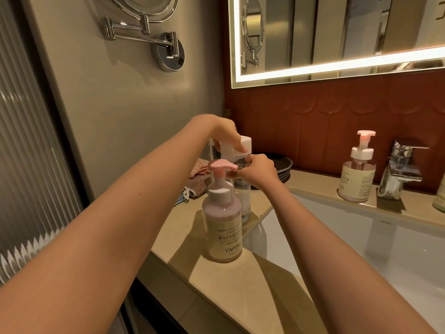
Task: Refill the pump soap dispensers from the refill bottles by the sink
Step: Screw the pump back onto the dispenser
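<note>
- Clear plastic bottle, white square cap: on beige desk, left of white sink basin.
- Left hand grips the cap; right hand grips the neck.
- Looks empty, filling seemingly ahead; pink-pump soap bottle left of basin looks full.

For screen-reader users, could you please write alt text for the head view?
A person's left hand grips the white cap of a clear bottle while the right hand holds its body beside a sink. A pink-pump dispenser stands in front; a second dispenser stands by the faucet.
</note>
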{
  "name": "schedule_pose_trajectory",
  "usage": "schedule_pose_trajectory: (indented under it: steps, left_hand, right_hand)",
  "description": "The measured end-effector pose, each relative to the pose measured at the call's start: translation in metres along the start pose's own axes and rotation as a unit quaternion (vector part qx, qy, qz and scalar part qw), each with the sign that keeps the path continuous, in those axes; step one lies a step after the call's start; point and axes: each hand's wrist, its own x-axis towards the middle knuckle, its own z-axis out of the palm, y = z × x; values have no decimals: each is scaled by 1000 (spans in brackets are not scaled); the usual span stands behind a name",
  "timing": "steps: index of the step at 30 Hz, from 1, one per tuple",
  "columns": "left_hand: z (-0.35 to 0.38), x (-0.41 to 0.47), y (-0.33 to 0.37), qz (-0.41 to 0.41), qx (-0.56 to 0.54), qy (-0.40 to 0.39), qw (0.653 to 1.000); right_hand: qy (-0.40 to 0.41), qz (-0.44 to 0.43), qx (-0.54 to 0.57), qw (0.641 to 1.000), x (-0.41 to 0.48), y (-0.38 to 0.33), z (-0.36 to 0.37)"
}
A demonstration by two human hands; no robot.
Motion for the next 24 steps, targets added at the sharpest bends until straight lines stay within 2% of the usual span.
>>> schedule_pose_trajectory:
  steps: [2,8,12,15,17,20,24]
  left_hand:
    - [3,4,-5,14,10,13,1000]
    - [-2,-3,-16,82,-9,-22,996]
    - [-4,-1,-16,92,6,-22,995]
    - [5,-3,-28,97,-82,-21,992]
    - [18,-11,-37,73,-186,30,979]
    - [51,-25,-51,55,-359,92,927]
    - [86,-37,-68,11,-452,66,889]
  right_hand:
    - [-8,-5,1,1000,0,0,-1]
    - [-42,-35,10,998,1,-2,-8]
    - [-45,-39,5,998,3,0,-9]
    - [-28,-48,-12,998,2,1,-7]
    - [-1,-50,-24,998,0,-1,-3]
    - [-2,-32,11,999,-3,-7,5]
    - [-48,-26,60,997,-4,-14,12]
